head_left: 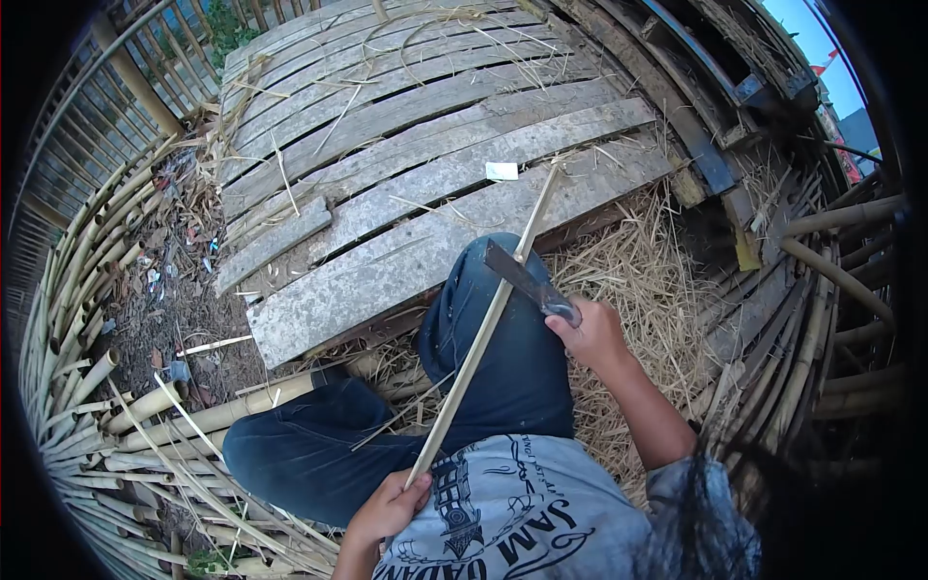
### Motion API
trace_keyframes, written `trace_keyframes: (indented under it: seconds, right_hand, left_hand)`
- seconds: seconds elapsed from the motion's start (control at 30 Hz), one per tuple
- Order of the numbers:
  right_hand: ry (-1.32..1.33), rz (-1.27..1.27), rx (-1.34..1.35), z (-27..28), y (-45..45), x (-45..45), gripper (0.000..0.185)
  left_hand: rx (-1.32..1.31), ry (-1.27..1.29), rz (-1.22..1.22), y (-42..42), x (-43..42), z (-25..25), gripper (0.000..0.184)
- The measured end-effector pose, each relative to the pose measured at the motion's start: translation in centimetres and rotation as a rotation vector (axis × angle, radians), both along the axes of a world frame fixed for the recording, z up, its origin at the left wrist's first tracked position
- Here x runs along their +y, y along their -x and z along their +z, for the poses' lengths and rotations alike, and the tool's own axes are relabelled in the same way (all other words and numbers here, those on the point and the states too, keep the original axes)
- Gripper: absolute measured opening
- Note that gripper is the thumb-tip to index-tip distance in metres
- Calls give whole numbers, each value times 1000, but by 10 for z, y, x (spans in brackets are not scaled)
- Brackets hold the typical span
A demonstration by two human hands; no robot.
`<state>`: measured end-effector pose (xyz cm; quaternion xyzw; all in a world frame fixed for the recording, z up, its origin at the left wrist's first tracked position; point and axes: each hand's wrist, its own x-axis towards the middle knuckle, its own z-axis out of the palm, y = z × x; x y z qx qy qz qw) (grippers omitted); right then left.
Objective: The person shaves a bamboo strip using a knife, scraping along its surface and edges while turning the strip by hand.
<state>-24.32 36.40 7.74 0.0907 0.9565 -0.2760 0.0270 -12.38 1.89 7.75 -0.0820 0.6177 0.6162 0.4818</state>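
Observation:
A long, pale bamboo strip (474, 360) runs slantwise over my lap, from my waist up to the wooden platform. My left hand (391, 505) is closed round its lower end, against my shirt. In my right hand (592, 333) is a machete (522, 278), gripped by its handle, with a broad dark blade pointing up and left. The blade crosses the strip above my knee; whether its edge touches the strip I cannot tell. The strip's far end lies over the nearest plank.
A slatted wooden platform (387, 208) stands ahead, with a small pale packet (502, 171) and loose slivers on it. Straw-like shavings (628, 280) cover the ground to the right. Bamboo poles (106, 406) are piled at the left; more poles (841, 280) and beams stand at the right.

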Motion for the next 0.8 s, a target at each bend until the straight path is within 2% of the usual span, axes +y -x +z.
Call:
trace_keyframes:
  seconds: [0.03, 0.07, 0.13, 0.2, 0.27, 0.33, 0.4, 0.47, 0.53, 0.6, 0.63, 0.67, 0.73, 0.8]
  right_hand:
    - [-24, 94, 43, 0, -3, -1, 55]
    - [-85, 340, -7, 3, -9, -3, 57]
    - [-260, 595, -71, 17, -13, -13, 59]
    - [-117, 336, 11, 3, -2, 2, 61]
    - [-122, 231, 57, 5, 4, 8, 59]
    - [-133, 331, -37, 18, 4, 0, 57]
    - [-142, 409, -153, 15, 3, 2, 55]
    - [20, 68, 11, 0, 17, 18, 60]
    - [9, 73, 30, 6, 16, 13, 65]
    - [-251, 521, -103, 23, 4, 4, 67]
    - [-275, 526, -116, 25, 5, 4, 65]
    - [-183, 459, -72, 16, 11, 15, 64]
    - [-76, 184, 31, -2, 22, 33, 64]
    - [-39, 147, 9, 16, 22, 22, 64]
  left_hand:
    - [-25, -19, 14, -5, -2, -7, 38]
    - [-45, -38, 29, -6, -3, -14, 38]
    - [-78, -44, 19, -3, -7, -14, 38]
    - [-201, -113, 62, -1, -5, -11, 39]
    - [-179, -107, 49, 0, -3, -10, 38]
    - [-149, -88, 44, 8, -3, -4, 38]
    - [-243, -14, -69, 16, -4, 6, 37]
    - [-233, -34, -43, 7, -4, -2, 38]
    - [-198, -46, 7, 5, -4, -13, 38]
    - [-147, -88, 2, 0, -8, -15, 38]
    - [-156, -85, -8, 0, -7, -12, 38]
    - [-169, -35, 13, 3, -3, -6, 38]
    - [-183, 11, 45, 8, 5, 5, 37]
    - [31, 135, -65, 17, 9, 14, 35]
